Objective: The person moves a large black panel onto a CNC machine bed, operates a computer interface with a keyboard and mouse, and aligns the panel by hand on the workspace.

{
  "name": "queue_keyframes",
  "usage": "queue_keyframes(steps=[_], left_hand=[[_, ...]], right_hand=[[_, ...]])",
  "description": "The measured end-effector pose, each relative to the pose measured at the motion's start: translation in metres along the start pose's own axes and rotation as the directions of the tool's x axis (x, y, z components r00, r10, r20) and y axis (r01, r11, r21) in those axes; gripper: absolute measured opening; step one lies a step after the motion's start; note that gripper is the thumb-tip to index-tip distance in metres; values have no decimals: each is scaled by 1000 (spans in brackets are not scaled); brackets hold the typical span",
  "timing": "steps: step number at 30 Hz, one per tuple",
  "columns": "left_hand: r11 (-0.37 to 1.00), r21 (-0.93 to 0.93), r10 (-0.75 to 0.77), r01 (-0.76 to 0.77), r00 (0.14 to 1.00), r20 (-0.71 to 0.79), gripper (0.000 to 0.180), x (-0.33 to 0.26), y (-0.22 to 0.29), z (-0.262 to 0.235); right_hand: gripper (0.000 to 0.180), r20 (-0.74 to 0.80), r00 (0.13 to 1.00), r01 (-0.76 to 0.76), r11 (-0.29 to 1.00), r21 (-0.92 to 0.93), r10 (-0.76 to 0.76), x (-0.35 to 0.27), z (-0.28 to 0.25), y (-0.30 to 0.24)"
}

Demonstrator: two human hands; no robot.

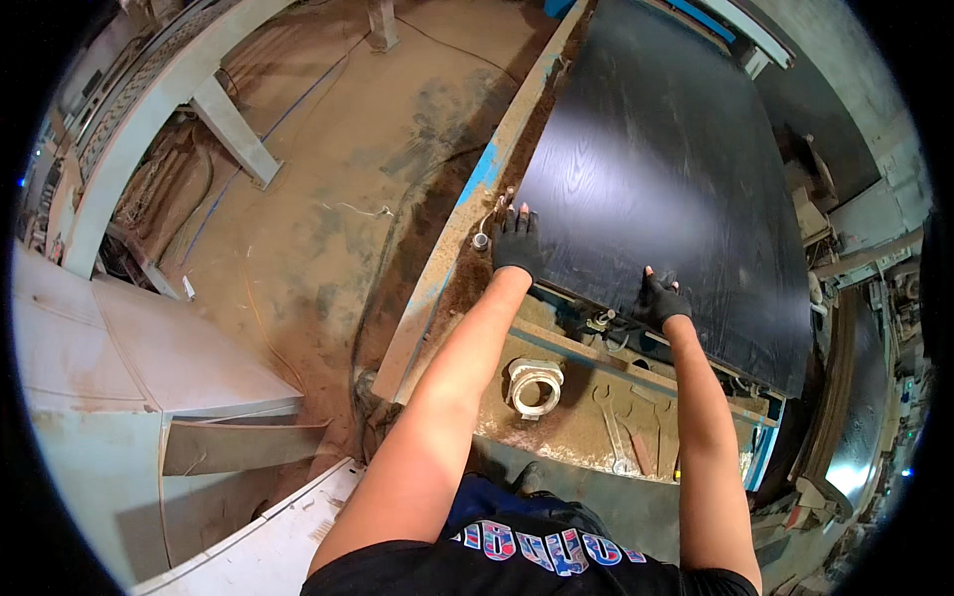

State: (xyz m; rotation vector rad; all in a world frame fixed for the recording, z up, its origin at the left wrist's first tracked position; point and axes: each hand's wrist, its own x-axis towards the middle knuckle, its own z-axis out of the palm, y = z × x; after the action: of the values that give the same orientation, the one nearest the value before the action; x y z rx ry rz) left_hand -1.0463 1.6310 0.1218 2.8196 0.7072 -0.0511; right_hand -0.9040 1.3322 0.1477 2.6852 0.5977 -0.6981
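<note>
A large glossy black sheet (656, 189) with a wood-grain look lies in front of me, stretching away to the far right. My left hand (517, 243), in a black glove with bare fingertips, rests at its near left corner with the fingers stretched out. Gloved the same way, my right hand (663, 300) lies on the sheet by its near edge, fingers apart. Neither hand is closed round anything. Beside my left hand sits a small round metal fitting (481, 241).
Below the sheet's near edge, a dusty ledge (576, 427) holds a whitish ring-shaped part (535, 389), an open-ended wrench (610, 427) and several thin tools. A dusty blue-and-tan rail (467, 204) borders the sheet's left side. Cables cross the floor (328, 199); a pale metal cabinet (99, 397) stands left.
</note>
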Motion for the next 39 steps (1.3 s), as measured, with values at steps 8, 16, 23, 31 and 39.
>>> queue_keyframes(steps=[8,16,23,31,39], left_hand=[[998,-63,21,-21,1000,4,89,18,-9,23],[986,86,-159,141,951,264,92,23,45,-28],[957,147,-277,249,935,222,74,34,-1,-13],[963,-262,-81,64,995,-54,62,32,0,-5],[959,-204,-181,197,979,98,106,23,0,-20]], right_hand=[[109,34,999,26,990,-138,-22,-25,-27,-19],[110,-34,997,-69,996,58,71,-21,5,2],[114,-124,992,26,994,107,-12,-33,-6,-57],[86,-770,488,695,716,58,-411,-39,25,-42],[64,-554,832,426,674,603,-31,-10,74,213]])
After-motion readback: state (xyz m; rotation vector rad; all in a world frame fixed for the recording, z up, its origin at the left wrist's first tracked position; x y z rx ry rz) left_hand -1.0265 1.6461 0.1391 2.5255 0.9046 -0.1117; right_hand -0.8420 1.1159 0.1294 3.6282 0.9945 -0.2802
